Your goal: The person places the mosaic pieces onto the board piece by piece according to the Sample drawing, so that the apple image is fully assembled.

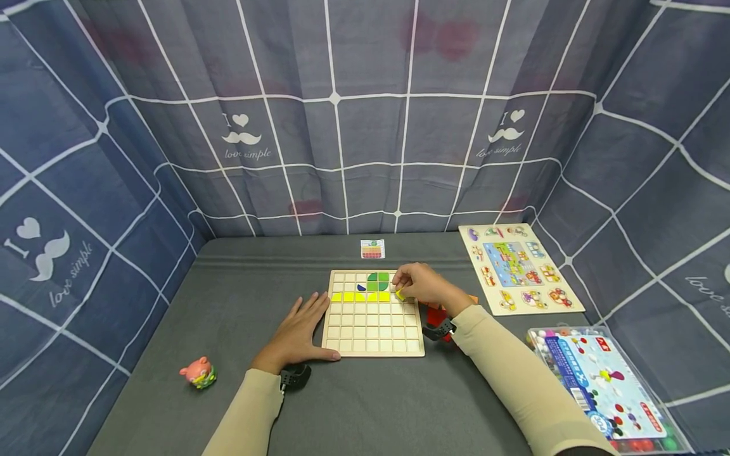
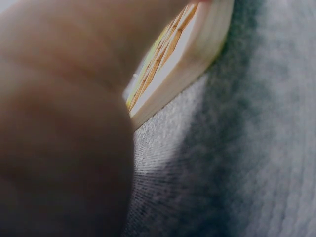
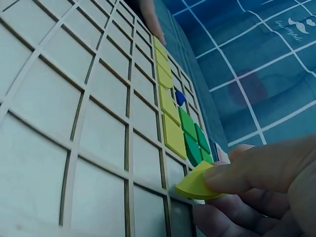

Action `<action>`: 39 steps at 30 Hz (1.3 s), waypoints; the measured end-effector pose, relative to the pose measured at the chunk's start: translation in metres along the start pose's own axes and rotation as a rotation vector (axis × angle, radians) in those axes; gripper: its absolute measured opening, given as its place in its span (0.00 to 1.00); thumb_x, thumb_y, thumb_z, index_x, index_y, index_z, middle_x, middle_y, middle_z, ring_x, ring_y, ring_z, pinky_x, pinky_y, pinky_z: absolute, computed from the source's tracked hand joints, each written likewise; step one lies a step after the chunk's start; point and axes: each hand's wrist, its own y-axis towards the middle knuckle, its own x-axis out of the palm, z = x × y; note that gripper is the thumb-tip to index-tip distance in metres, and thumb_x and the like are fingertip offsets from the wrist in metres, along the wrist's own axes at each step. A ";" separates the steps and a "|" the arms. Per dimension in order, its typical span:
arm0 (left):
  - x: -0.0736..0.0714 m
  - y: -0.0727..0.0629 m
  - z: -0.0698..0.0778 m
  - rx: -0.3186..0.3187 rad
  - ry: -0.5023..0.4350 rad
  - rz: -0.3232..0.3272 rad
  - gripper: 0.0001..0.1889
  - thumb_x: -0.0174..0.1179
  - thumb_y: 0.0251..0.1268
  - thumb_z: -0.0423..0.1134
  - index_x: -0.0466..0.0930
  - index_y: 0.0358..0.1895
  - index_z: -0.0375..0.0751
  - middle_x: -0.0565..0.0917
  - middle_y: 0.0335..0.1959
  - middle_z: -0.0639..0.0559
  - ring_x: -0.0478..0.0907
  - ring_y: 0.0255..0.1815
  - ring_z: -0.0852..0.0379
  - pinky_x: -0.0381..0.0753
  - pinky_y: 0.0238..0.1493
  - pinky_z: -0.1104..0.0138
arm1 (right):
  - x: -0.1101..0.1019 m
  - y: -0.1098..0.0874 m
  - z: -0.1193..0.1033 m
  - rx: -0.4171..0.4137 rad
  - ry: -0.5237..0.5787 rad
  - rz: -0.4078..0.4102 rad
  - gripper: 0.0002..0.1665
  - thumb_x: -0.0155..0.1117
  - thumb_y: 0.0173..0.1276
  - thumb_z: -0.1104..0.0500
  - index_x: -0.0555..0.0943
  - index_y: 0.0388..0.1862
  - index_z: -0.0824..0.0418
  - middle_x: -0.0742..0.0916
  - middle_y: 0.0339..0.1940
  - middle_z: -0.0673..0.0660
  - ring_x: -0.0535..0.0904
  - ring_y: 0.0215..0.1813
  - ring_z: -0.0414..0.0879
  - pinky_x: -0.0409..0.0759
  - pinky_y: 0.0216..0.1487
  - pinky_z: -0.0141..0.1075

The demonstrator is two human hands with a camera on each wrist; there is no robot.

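Note:
A wooden grid board (image 1: 373, 329) lies on the grey table. Its third row from the far edge carries yellow tiles (image 3: 174, 134), with green pieces (image 3: 187, 123) and a small blue piece (image 3: 180, 97) beyond them. Over the row's right end, my right hand (image 1: 424, 284) pinches a yellow tile with a curved edge (image 3: 197, 182) between thumb and fingers, tilted above the grid cells. My left hand (image 1: 299, 332) rests at the board's left edge with fingers extended, the thumb at the near left corner. In the left wrist view, the palm hides most of the board.
Red and orange pieces (image 1: 436, 315) lie right of the board, partly under my right forearm. A small pattern card (image 1: 373, 249) lies behind it. Further right are a picture puzzle board (image 1: 479, 269) and a clear boxed set (image 1: 610, 386). A pink pig figure (image 1: 199, 372) stands left.

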 end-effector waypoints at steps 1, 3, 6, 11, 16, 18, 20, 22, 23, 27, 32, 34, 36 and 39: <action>0.000 0.000 0.000 -0.001 0.005 -0.002 0.73 0.65 0.44 0.85 0.51 0.86 0.38 0.52 0.86 0.45 0.45 0.85 0.44 0.37 0.82 0.45 | 0.001 0.001 -0.001 -0.001 -0.001 -0.013 0.10 0.72 0.68 0.73 0.85 0.47 0.67 0.88 0.39 0.55 0.84 0.41 0.44 0.85 0.47 0.39; 0.000 0.000 0.000 -0.003 0.013 -0.002 0.73 0.65 0.43 0.86 0.51 0.86 0.38 0.52 0.86 0.45 0.45 0.85 0.44 0.38 0.82 0.45 | 0.002 0.004 -0.002 -0.005 -0.003 -0.036 0.10 0.71 0.68 0.73 0.86 0.47 0.67 0.88 0.39 0.55 0.83 0.42 0.44 0.85 0.47 0.39; 0.000 0.000 0.000 -0.004 0.013 0.001 0.74 0.65 0.43 0.86 0.51 0.86 0.38 0.52 0.86 0.45 0.46 0.85 0.44 0.38 0.81 0.44 | 0.003 0.007 -0.002 -0.014 -0.011 -0.059 0.11 0.70 0.67 0.74 0.86 0.46 0.67 0.88 0.39 0.54 0.83 0.42 0.44 0.84 0.45 0.38; -0.001 0.000 0.001 -0.008 0.010 -0.005 0.74 0.66 0.43 0.85 0.51 0.86 0.38 0.52 0.86 0.45 0.45 0.85 0.44 0.37 0.82 0.45 | 0.006 0.012 0.002 -0.037 -0.037 -0.055 0.11 0.69 0.66 0.75 0.86 0.45 0.65 0.88 0.37 0.52 0.84 0.41 0.43 0.84 0.44 0.37; 0.000 -0.001 0.001 0.003 0.004 0.008 0.74 0.66 0.43 0.85 0.51 0.86 0.37 0.53 0.85 0.44 0.46 0.85 0.43 0.38 0.81 0.44 | 0.011 0.012 0.004 -0.029 -0.025 -0.029 0.14 0.70 0.67 0.76 0.87 0.49 0.64 0.89 0.39 0.52 0.85 0.43 0.42 0.85 0.48 0.37; 0.000 -0.001 0.001 0.003 0.004 0.010 0.74 0.66 0.42 0.85 0.51 0.86 0.38 0.53 0.86 0.44 0.46 0.85 0.44 0.38 0.81 0.44 | 0.013 0.011 0.004 -0.017 -0.010 -0.023 0.15 0.70 0.68 0.75 0.87 0.51 0.65 0.89 0.39 0.51 0.85 0.44 0.42 0.85 0.49 0.37; 0.000 -0.001 0.001 0.000 0.004 0.010 0.74 0.66 0.42 0.86 0.51 0.86 0.38 0.53 0.86 0.45 0.46 0.85 0.44 0.38 0.81 0.44 | 0.015 0.010 0.004 -0.016 -0.006 -0.013 0.15 0.71 0.69 0.74 0.86 0.53 0.65 0.89 0.39 0.50 0.85 0.44 0.43 0.85 0.50 0.38; -0.001 -0.001 0.001 -0.004 0.004 0.004 0.75 0.66 0.41 0.86 0.50 0.86 0.38 0.52 0.86 0.45 0.45 0.85 0.45 0.38 0.81 0.45 | 0.018 0.009 0.005 -0.013 -0.006 -0.001 0.16 0.71 0.70 0.73 0.86 0.55 0.64 0.89 0.40 0.48 0.85 0.46 0.43 0.85 0.51 0.38; 0.000 -0.001 0.001 -0.003 0.004 0.004 0.74 0.66 0.42 0.86 0.50 0.86 0.38 0.53 0.86 0.45 0.46 0.85 0.45 0.38 0.81 0.44 | 0.019 0.008 0.006 -0.016 -0.010 0.009 0.17 0.72 0.70 0.73 0.86 0.55 0.64 0.90 0.40 0.48 0.85 0.46 0.43 0.85 0.52 0.38; 0.000 0.000 0.002 -0.001 0.004 0.003 0.74 0.65 0.42 0.86 0.51 0.86 0.37 0.53 0.86 0.44 0.46 0.85 0.44 0.39 0.81 0.44 | 0.024 0.005 0.008 -0.029 -0.026 0.063 0.17 0.74 0.69 0.70 0.86 0.56 0.63 0.90 0.41 0.47 0.86 0.47 0.43 0.85 0.52 0.39; 0.000 0.001 0.001 0.004 0.000 0.008 0.74 0.66 0.41 0.86 0.52 0.86 0.37 0.53 0.85 0.44 0.47 0.85 0.44 0.39 0.81 0.43 | 0.029 0.001 0.012 -0.033 -0.065 0.138 0.18 0.77 0.67 0.67 0.87 0.55 0.60 0.89 0.42 0.46 0.84 0.45 0.41 0.85 0.48 0.39; 0.001 0.001 0.001 0.003 0.003 0.006 0.75 0.65 0.41 0.86 0.51 0.86 0.37 0.53 0.86 0.45 0.46 0.85 0.45 0.39 0.81 0.44 | 0.031 0.000 0.013 -0.039 -0.082 0.167 0.18 0.78 0.67 0.67 0.88 0.54 0.60 0.89 0.42 0.46 0.84 0.44 0.40 0.84 0.47 0.37; 0.002 0.001 0.000 0.003 0.006 0.007 0.74 0.65 0.42 0.86 0.51 0.86 0.38 0.52 0.86 0.45 0.46 0.85 0.45 0.38 0.81 0.44 | 0.033 -0.002 0.014 -0.057 -0.089 0.190 0.17 0.79 0.66 0.67 0.88 0.54 0.60 0.89 0.42 0.46 0.84 0.43 0.39 0.85 0.47 0.37; 0.003 0.001 -0.001 0.001 0.010 0.008 0.75 0.65 0.41 0.87 0.50 0.86 0.38 0.51 0.86 0.46 0.45 0.85 0.46 0.38 0.82 0.45 | 0.034 -0.004 0.014 -0.087 -0.096 0.215 0.15 0.78 0.66 0.68 0.89 0.51 0.60 0.90 0.41 0.46 0.85 0.42 0.40 0.85 0.45 0.37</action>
